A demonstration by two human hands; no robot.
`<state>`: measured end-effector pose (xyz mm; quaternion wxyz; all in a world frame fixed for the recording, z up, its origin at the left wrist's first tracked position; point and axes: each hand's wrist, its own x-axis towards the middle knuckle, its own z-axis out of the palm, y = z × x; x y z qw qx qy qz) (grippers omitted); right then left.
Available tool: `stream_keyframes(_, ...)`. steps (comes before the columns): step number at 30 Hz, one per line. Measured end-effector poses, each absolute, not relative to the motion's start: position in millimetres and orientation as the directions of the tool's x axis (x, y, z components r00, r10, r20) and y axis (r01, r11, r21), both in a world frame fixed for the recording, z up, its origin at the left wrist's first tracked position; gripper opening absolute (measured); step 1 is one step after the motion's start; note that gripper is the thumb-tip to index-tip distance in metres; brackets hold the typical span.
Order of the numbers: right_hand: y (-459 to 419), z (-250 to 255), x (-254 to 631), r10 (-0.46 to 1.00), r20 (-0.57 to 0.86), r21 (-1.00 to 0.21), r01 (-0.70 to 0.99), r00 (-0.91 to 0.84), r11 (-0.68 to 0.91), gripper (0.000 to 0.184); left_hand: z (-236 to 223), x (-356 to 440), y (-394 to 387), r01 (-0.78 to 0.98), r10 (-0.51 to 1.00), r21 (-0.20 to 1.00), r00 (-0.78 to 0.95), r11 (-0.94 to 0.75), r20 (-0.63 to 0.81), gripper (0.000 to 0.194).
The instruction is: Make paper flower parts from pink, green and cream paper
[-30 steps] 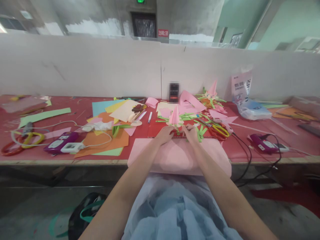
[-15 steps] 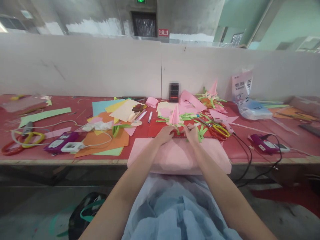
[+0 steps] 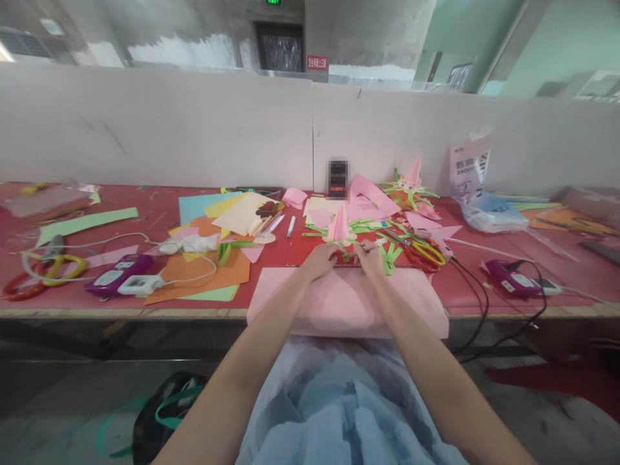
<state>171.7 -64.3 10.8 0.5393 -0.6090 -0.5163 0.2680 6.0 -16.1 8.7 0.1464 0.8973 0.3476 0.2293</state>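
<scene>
In front of me on the table is a paper craft piece with a folded pink cone [image 3: 340, 224] on a pale base and green strips around it. My left hand [image 3: 318, 260] has its fingers curled at the near left edge of this piece, closed on it. From the right, my right hand [image 3: 371, 258] pinches a narrow green paper strip [image 3: 356, 245] at the front of the piece. The fingertips are small and partly hidden. Loose cut green strips [image 3: 390, 257] lie just right of my right hand. Under both wrists is a pink sheet [image 3: 346, 307] hanging over the table's edge.
Scissors [image 3: 423, 255] with red and yellow handles lie to the right, near a finished-looking pink-and-green paper figure [image 3: 411, 181]. Purple devices with cables [image 3: 121, 274] sit at both sides. Coloured paper sheets [image 3: 208, 274] cover the left. A white partition [image 3: 194, 129] stands behind.
The fingers of my right hand shift slightly at the green strip, which shows at a different angle. My left hand stays in place, and the things around have not moved.
</scene>
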Motion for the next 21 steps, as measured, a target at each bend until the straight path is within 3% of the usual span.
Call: stream_keyframes(21, -62.7, 10.7, 172.5, 0.89, 0.227, -0.925, 0.374, 0.395, 0.07, 0.03, 6.0, 5.4, -13.9, 0.536, 0.681, 0.435, 0.66, -0.723, 0.319, 0.034)
